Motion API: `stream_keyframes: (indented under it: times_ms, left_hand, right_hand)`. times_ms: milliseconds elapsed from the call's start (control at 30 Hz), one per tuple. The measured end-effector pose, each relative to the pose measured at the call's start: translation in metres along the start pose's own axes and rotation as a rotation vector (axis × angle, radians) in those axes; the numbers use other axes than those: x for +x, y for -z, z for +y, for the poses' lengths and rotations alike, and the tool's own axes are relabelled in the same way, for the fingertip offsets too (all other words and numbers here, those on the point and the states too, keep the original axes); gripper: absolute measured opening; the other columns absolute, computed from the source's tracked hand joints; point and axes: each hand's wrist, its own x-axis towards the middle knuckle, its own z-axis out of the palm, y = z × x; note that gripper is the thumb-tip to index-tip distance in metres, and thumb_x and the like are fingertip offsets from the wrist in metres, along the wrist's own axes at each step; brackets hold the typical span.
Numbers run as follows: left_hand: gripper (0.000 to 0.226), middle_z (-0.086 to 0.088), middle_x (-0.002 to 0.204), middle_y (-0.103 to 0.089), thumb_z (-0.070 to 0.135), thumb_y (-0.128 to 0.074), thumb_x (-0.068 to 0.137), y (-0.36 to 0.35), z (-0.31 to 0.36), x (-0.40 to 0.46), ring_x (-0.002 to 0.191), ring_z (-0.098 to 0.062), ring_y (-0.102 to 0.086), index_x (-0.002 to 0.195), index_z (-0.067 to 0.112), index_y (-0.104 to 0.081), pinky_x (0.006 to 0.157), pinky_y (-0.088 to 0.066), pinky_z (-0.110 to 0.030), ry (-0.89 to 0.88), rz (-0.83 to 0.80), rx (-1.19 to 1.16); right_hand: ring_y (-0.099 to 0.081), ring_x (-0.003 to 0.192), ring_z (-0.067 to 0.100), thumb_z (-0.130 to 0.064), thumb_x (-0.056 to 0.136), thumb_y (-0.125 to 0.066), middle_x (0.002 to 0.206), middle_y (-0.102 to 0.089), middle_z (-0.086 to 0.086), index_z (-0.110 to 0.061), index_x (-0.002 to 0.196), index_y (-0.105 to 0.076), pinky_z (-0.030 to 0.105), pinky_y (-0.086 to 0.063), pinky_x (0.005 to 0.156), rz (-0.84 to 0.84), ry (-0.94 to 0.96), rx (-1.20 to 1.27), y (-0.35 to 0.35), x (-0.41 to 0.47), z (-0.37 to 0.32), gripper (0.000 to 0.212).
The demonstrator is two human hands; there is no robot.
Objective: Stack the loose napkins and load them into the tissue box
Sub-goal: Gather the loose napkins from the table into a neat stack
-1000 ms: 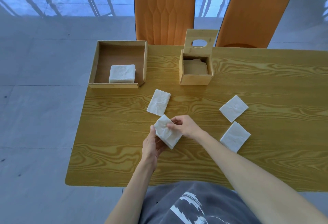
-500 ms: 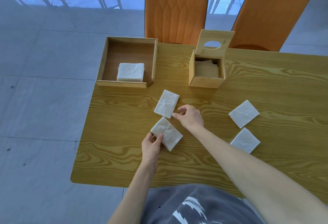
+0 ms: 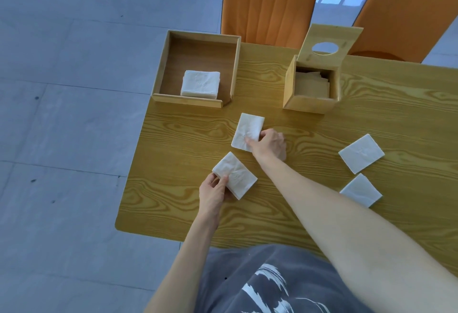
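Napkins: right hand (image 3: 269, 145) left held stack (image 3: 235, 175), now fingers pinching next loose napkin (image 3: 248, 131); left hand (image 3: 214, 192) grips stack. Gathering ongoing.

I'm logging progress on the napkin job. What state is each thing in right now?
Tissue box: lid up, partly filled.
Tray: holds one napkin stack.
Left hand: gripping a napkin.
Right hand: fingers on a second napkin.
Two napkins: loose, flat on table.
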Motion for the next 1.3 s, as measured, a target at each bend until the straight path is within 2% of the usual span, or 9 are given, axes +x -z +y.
stream_keyframes:
  times_ms: [200, 533, 633, 733, 800, 900, 1033, 1167, 1300]
  left_hand:
    - [0.016, -0.008, 0.105, -0.074, 0.014, -0.054, 0.100, -0.002, 0.002, -0.003, 0.094, -0.021, -0.071, 0.109, 0.014, -0.068, 0.085, -0.058, -0.041, -0.018, -0.048, 0.008]
    - [0.017, -0.005, 0.105, -0.075, 0.016, -0.053, 0.101, -0.010, -0.001, -0.004, 0.102, -0.026, -0.070, 0.104, 0.021, -0.068, 0.094, -0.056, -0.048, -0.037, -0.099, 0.091]
    - [0.017, -0.004, 0.103, -0.074, 0.015, -0.052, 0.101, -0.013, 0.000, -0.004, 0.102, -0.025, -0.069, 0.100, 0.023, -0.067, 0.096, -0.054, -0.048, -0.037, -0.110, 0.108]
    - [0.018, -0.006, 0.106, -0.073, 0.014, -0.051, 0.102, -0.013, 0.002, -0.002, 0.104, -0.026, -0.068, 0.100, 0.022, -0.067, 0.097, -0.053, -0.050, -0.024, -0.122, 0.131]
    - [0.017, -0.008, 0.108, -0.073, 0.014, -0.051, 0.101, -0.016, 0.004, -0.001, 0.104, -0.026, -0.069, 0.105, 0.018, -0.067, 0.096, -0.054, -0.048, -0.023, -0.143, 0.146]
    - [0.021, -0.007, 0.106, -0.074, 0.015, -0.052, 0.101, -0.023, 0.004, 0.001, 0.100, -0.025, -0.070, 0.113, 0.011, -0.068, 0.092, -0.056, -0.046, -0.024, -0.186, 0.161]
    - [0.020, -0.010, 0.104, -0.073, 0.014, -0.051, 0.101, -0.034, 0.004, -0.001, 0.093, -0.024, -0.070, 0.112, 0.011, -0.067, 0.078, -0.059, -0.038, -0.012, -0.246, 0.155]
    - [0.021, -0.007, 0.092, -0.075, 0.017, -0.048, 0.103, -0.043, 0.003, -0.006, 0.080, -0.022, -0.071, 0.102, 0.014, -0.069, 0.070, -0.057, -0.036, 0.019, -0.310, 0.131]
    - [0.034, -0.011, 0.093, -0.075, 0.028, -0.041, 0.105, -0.052, 0.000, -0.009, 0.083, -0.024, -0.070, 0.103, 0.010, -0.069, 0.073, -0.056, -0.039, 0.041, -0.357, 0.104]
  right_hand:
    - [-0.066, 0.088, 0.022, -0.027, 0.082, -0.072, 0.100, -0.071, 0.002, -0.017, 0.098, -0.070, 0.033, -0.053, 0.070, -0.012, 0.002, 0.152, 0.011, 0.000, 0.017, 0.019]
    - [-0.066, 0.094, 0.018, -0.025, 0.086, -0.070, 0.098, -0.068, -0.002, -0.013, 0.109, -0.069, 0.036, -0.059, 0.083, 0.047, -0.058, 0.493, 0.030, -0.009, 0.064, 0.026]
    - [-0.069, 0.091, 0.017, -0.018, 0.087, -0.072, 0.096, -0.069, -0.002, -0.013, 0.111, -0.068, 0.036, -0.061, 0.081, -0.009, -0.090, 0.648, 0.033, -0.013, 0.081, 0.025]
    - [-0.070, 0.087, 0.018, -0.013, 0.088, -0.074, 0.101, -0.071, 0.004, -0.011, 0.112, -0.065, 0.034, -0.060, 0.074, -0.162, -0.107, 0.844, 0.042, -0.019, 0.096, 0.026]
    - [-0.070, 0.087, 0.019, -0.013, 0.087, -0.075, 0.101, -0.073, 0.005, -0.010, 0.111, -0.066, 0.036, -0.057, 0.076, -0.255, -0.082, 0.894, 0.045, -0.023, 0.106, 0.026]
    - [-0.070, 0.088, 0.018, -0.015, 0.086, -0.077, 0.106, -0.075, 0.007, -0.010, 0.114, -0.067, 0.034, -0.055, 0.075, -0.363, -0.058, 0.922, 0.047, -0.030, 0.118, 0.031]
    - [-0.070, 0.085, 0.015, -0.019, 0.084, -0.079, 0.104, -0.076, 0.005, -0.012, 0.113, -0.068, 0.031, -0.055, 0.071, -0.443, -0.005, 0.843, 0.045, -0.038, 0.128, 0.032]
    - [-0.067, 0.076, 0.012, -0.018, 0.084, -0.079, 0.099, -0.075, 0.006, -0.010, 0.112, -0.068, 0.023, -0.052, 0.059, -0.453, 0.004, 0.814, 0.041, -0.043, 0.131, 0.031]
    - [-0.067, 0.077, 0.011, -0.017, 0.085, -0.077, 0.103, -0.075, 0.011, -0.006, 0.113, -0.067, 0.020, -0.052, 0.056, -0.399, 0.003, 0.753, 0.037, -0.045, 0.133, 0.031]
